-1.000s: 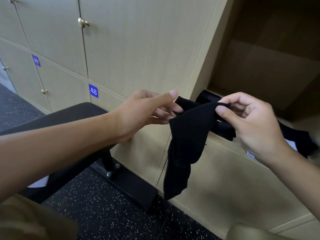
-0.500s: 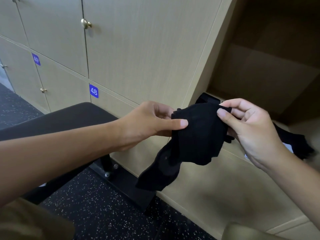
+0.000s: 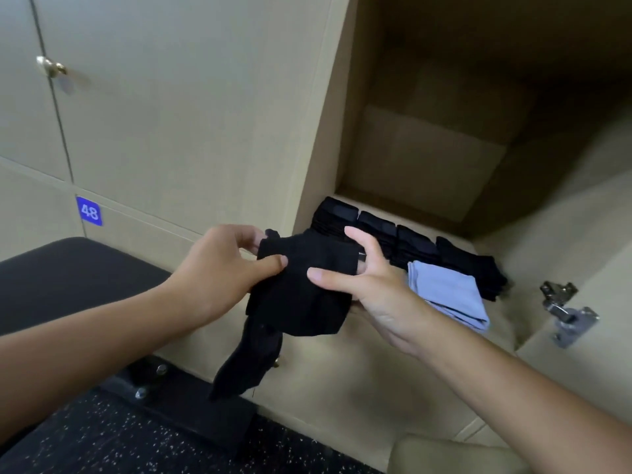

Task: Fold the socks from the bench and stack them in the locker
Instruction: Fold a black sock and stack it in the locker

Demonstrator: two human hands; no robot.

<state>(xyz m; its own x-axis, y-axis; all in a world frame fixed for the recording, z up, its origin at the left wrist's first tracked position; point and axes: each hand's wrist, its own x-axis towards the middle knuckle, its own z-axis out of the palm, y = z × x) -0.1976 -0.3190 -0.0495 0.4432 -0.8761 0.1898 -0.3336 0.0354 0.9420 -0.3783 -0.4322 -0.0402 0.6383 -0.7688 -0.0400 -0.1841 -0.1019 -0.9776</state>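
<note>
1. We are holding one black sock in the air with both hands, in front of the open locker and just past the right end of the bench
2. Our left hand is pinching the left edge of the sock; the thumb is lying on the front of the cloth and the other fingers are going behind it
3. Our right hand is gripping the right edge, with the thumb pressing on the front and the fingers spreading behind the cloth
4. The upper part of the sock is lying folded between the two hands, while the lower end is hanging down loose
5. On the locker floor, black folded socks are standing in a row from the left wall toward the right, touching each other
6. A light blue folded piece is lying at the front edge of the locker floor, just beside our right hand
7. A metal hinge is sitting on the right side, and a blue label with 48 is showing on a closed door at the left
</note>
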